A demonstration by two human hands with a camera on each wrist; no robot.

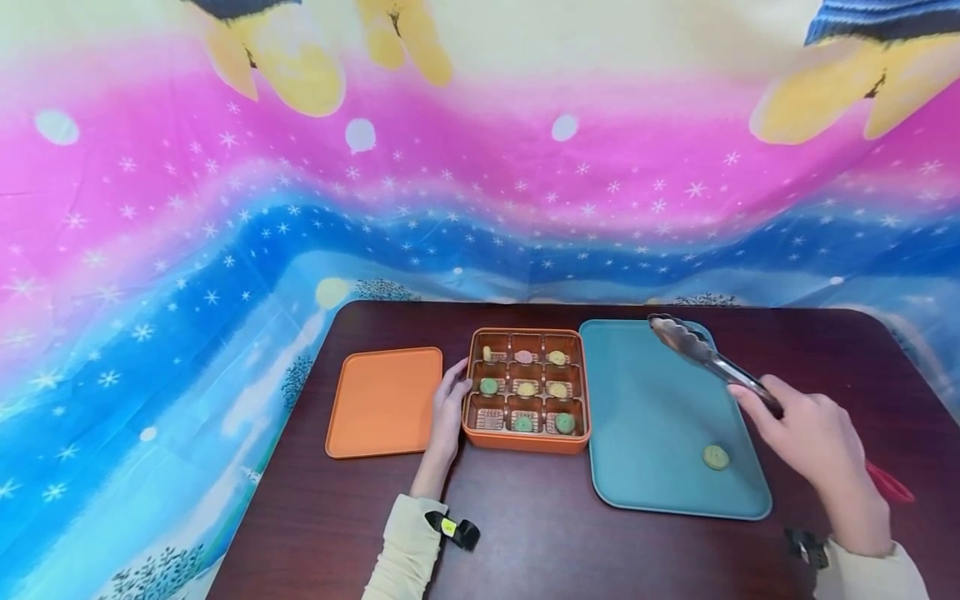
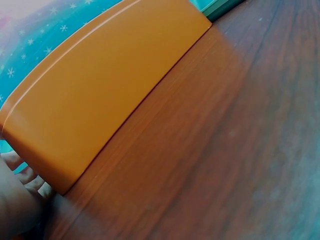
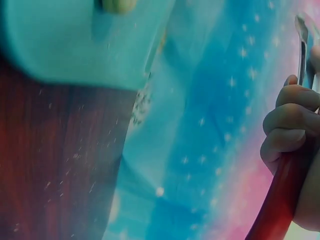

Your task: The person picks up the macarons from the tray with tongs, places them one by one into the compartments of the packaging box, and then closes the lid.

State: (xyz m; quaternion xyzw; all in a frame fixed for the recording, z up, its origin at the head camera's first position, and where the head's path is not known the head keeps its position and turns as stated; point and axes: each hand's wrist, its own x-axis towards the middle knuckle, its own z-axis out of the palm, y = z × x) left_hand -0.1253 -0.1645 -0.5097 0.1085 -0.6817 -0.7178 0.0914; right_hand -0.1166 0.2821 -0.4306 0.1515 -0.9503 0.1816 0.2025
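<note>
My right hand [image 1: 813,437] grips a pair of metal tongs [image 1: 697,346] with red handles, raised over the right part of a teal tray [image 1: 652,417]. Nothing shows between the tong tips. On the tray lies a round yellow-green piece [image 1: 716,457] like a cookie. Left of the tray stands an orange box [image 1: 525,444], divided into several compartments. Small green, yellow and pink pieces sit in most of them; the near left compartment [image 1: 491,419] shows only its ribbed bottom. The fingers of my left hand [image 1: 447,408] touch the box's left side.
An orange lid [image 1: 386,404] lies flat left of the box. All of this is on a dark wood table [image 1: 525,525]. Behind the table hangs a colourful snowflake cloth [image 1: 480,183]. The tray's left edge is close against the box.
</note>
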